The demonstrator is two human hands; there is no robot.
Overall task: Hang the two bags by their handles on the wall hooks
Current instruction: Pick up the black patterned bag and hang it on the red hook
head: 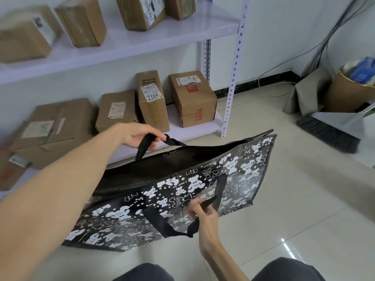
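A large black bag [239, 179] printed with white bears stands open on the tiled floor in front of me. My left hand [140, 136] grips the far black handle [145, 147] and holds it up above the bag's mouth. My right hand [203, 214] pinches the near black handle [162, 222], which hangs down the bag's front side. Only one bag is in view. No wall hooks are visible.
A white metal shelf [231, 82] stands behind the bag, loaded with several cardboard boxes [192, 98]. A broom and dustpan [334, 128] lie at the right by a cardboard drum [345, 94] and hanging cables. My knees [284, 270] show at the bottom.
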